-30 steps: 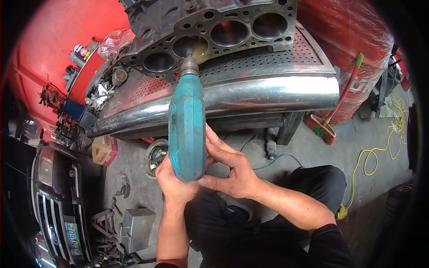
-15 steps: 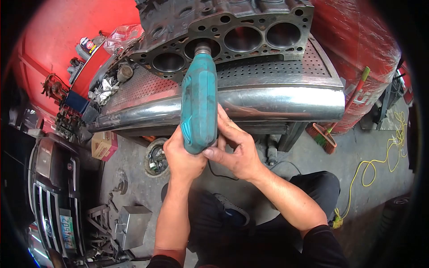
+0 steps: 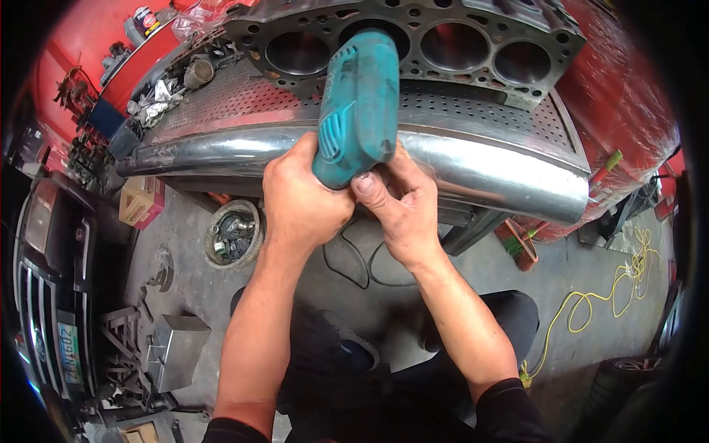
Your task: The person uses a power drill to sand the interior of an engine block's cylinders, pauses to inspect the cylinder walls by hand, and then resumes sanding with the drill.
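Observation:
A teal power drill (image 3: pixel 360 111) points away from me at an engine block (image 3: pixel 461 77), its front end at the second cylinder bore from the left. The drill's chuck and whatever is fitted in it are out of sight behind its body. My left hand (image 3: pixel 303 192) is closed around the drill's handle. On the other side, my right hand (image 3: pixel 402 199) also grips the drill low at the rear, its thumb near the left hand and its fingers partly hidden behind the body. The block rests on a perforated metal bench top (image 3: pixel 244 92) with a rounded, shiny front edge.
Below the bench are a round basin of parts (image 3: pixel 235 235) and a dark cable (image 3: pixel 347 258). A cardboard box (image 3: pixel 142 201), a metal box (image 3: pixel 177 351) and a black vehicle (image 3: pixel 55 295) stand left. A broom (image 3: pixel 521 244) and yellow cord (image 3: pixel 583 303) lie right.
The drill has gone forward and tilted, so its chuck no longer shows. Both hands have moved along with it. My view has shifted, and the block now appears higher and further right.

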{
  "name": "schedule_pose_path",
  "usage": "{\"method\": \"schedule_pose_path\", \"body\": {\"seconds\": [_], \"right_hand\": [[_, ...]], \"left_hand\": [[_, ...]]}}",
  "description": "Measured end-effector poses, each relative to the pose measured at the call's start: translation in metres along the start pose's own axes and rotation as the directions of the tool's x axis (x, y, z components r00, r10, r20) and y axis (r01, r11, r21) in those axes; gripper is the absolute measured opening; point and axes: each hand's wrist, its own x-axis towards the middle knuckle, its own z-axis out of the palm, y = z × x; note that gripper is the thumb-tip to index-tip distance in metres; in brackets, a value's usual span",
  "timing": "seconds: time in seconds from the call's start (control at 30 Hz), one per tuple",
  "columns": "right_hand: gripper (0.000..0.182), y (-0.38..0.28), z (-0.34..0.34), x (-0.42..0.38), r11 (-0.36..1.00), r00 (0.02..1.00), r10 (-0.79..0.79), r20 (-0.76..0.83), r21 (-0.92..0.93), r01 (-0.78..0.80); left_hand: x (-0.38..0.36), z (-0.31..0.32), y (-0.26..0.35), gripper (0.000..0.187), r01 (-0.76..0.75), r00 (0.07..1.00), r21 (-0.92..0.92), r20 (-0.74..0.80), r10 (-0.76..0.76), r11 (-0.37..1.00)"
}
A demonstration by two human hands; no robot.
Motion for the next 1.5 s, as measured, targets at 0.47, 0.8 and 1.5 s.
{"method": "schedule_pose_path", "body": {"seconds": [0.47,0.8,1.5], "right_hand": [[0.039,-0.017,-0.002,0.007,0.999,0.998,-0.013,-0.069,-0.051,0.009],[0.05,-0.02,-0.003,0.012,1.0,0.999,-0.013,-0.042,-0.008,0.013],[0.065,-0.011,-0.001,-0.04,0.997,1.0,0.022,-0.011,-0.071,-0.023]], "left_hand": [[0.018,-0.003,0.03,0.045,0.14,0.978,0.207,0.121,-0.167,0.968],[0.016,0.004,0.025,0.042,0.11,0.993,0.222,0.018,-0.117,0.969],[-0.034,-0.008,0.023,0.037,0.024,1.0,0.158,-0.02,-0.021,0.987]]}}
